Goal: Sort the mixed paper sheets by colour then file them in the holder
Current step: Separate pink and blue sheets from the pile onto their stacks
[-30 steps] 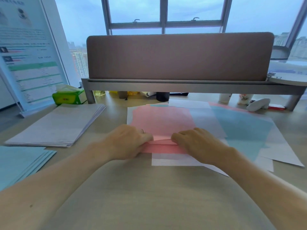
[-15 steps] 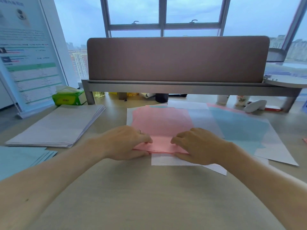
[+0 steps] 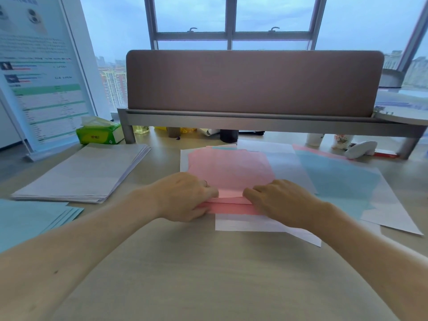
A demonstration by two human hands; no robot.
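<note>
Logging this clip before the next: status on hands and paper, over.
Left hand and right hand both grip pink sheets at near edge. Pink lies atop unsorted white sheet, blue sheet alongside. Nothing on top.

Reaching forward with both bare forearms, converging mid-frame. Gripping the near edge of the pink sheets (image 3: 231,174) with the left hand (image 3: 185,195), thumb underneath; curling the right hand (image 3: 282,202) over the same edge, palm down.
</note>
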